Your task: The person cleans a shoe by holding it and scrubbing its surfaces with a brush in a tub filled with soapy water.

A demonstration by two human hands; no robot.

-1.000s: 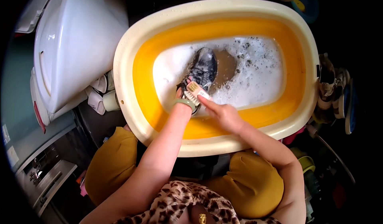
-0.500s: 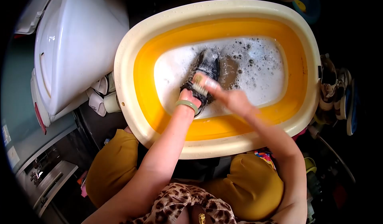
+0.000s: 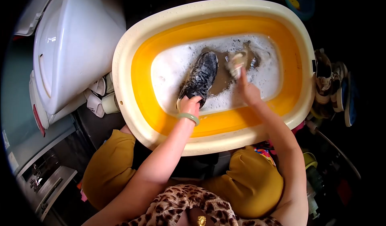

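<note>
A wet black shoe (image 3: 202,74), streaked with suds, lies toe-away in the foamy water of a yellow tub with a cream rim (image 3: 132,37). My left hand (image 3: 189,105), with a green bangle at the wrist, grips the shoe at its near end; some fingers are hidden in the opening. To the right of the shoe, my right hand (image 3: 248,90) is closed on the handle of a scrub brush (image 3: 237,63). The brush is blurred and sits at the water, apart from the shoe. Its bristles cannot be made out clearly.
Foam (image 3: 165,73) covers much of the murky water. A white toilet (image 3: 76,41) stands close on the left, with pale shoes (image 3: 96,97) beside its base. More sneakers (image 3: 331,79) lean at the tub's right end. My knees flank the tub's near side.
My right hand and the brush have moved off the shoe to the right, into the water. The shoe now shows its upper more fully, and the foam there has shifted.
</note>
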